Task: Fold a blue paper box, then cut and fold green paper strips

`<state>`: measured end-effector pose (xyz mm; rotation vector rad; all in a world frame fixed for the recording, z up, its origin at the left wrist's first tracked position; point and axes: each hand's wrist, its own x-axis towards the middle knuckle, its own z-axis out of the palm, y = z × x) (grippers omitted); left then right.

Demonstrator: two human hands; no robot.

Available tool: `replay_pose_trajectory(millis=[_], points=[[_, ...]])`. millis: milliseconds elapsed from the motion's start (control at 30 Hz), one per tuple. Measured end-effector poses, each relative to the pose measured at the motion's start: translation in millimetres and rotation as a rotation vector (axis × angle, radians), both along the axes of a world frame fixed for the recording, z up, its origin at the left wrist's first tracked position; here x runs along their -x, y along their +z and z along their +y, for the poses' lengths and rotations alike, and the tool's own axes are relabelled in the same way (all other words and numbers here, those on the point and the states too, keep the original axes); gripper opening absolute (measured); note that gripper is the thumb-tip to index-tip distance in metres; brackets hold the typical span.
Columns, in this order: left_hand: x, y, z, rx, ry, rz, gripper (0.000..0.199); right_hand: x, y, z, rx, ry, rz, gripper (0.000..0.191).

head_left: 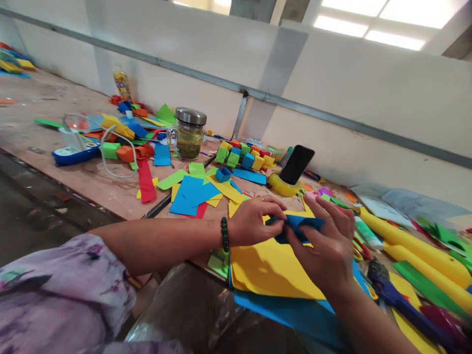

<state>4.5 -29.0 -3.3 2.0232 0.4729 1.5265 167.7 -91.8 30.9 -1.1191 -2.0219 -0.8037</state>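
Both of my hands are on one folded blue foam piece [304,223], held above a stack of yellow sheets [269,268]. My left hand [256,219], with a green bead bracelet on its wrist, pinches the piece's left end between thumb and fingers. On the other side, my right hand [324,241] grips it with thumb and fingers, some fingers raised. Larger blue sheets [280,309] lie under the yellow ones. Fingers partly hide the fold.
A lidded glass jar [190,135], small coloured foam cubes [245,155] and a phone [297,164] on a yellow stand are behind my hands. Blue-handled glue gun [401,300] and yellow rolls [416,241] lie right. Loose blue sheets [190,195] lie left.
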Motion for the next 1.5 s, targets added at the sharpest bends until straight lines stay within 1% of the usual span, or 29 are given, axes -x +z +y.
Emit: replay_pose_trajectory(millis=[133,200,267,367,400,467,567,767,900,1033,1133,1267,1367,1433,1500], points=[[0.3,1.1,-1.5,0.008,0.007,0.014,0.007,0.0,0.4,-1.1,-0.010,0.005,-0.034,0.027],[0.7,2.0,-2.5,0.017,-0.014,0.009,0.007,0.3,1.3,-1.2,-0.006,0.012,-0.029,0.027],[1.1,3.1,-3.2,0.057,-0.052,0.021,0.016,0.4,2.2,-1.0,0.003,0.021,-0.021,0.027],[1.6,4.0,-2.3,0.119,-0.084,0.083,0.038,-0.2,2.4,-1.1,0.010,0.058,-0.027,0.026],[1.6,4.0,-1.5,0.120,-0.079,0.101,0.039,-0.7,2.2,-1.2,0.017,0.074,-0.029,0.025],[1.4,3.7,0.3,0.106,-0.067,0.115,0.031,-1.6,1.6,-1.3,0.039,0.095,-0.034,0.024],[1.2,3.5,1.6,0.101,-0.072,0.083,0.019,-2.5,1.5,-1.1,0.054,0.097,-0.051,0.023],[2.2,4.0,0.3,0.154,-0.131,0.122,0.020,-2.7,3.4,-0.5,0.085,0.117,-0.073,0.023],[2.9,3.3,1.3,0.169,-0.077,0.124,0.011,-2.0,3.4,-0.1,0.122,0.131,-0.077,0.020],[4.1,4.2,1.2,0.137,-0.029,0.154,0.010,-0.6,3.0,0.1,0.174,0.138,-0.084,0.023],[4.3,4.5,1.3,0.120,-0.030,0.168,0.007,-1.3,3.0,1.5,0.212,0.137,-0.086,0.024],[2.8,1.8,3.5,0.187,-0.092,0.121,0.004,-5.3,4.2,4.5,0.234,0.143,-0.037,0.020],[1.6,0.1,5.3,0.246,-0.137,0.096,0.004,-8.9,5.2,6.5,0.241,0.155,0.020,0.013],[1.0,0.4,6.1,0.278,-0.150,0.100,0.005,-10.9,5.7,7.9,0.251,0.168,0.043,0.010],[0.6,1.8,6.5,0.320,-0.152,0.109,0.007,-12.6,6.5,9.2,0.287,0.190,0.035,0.010]])
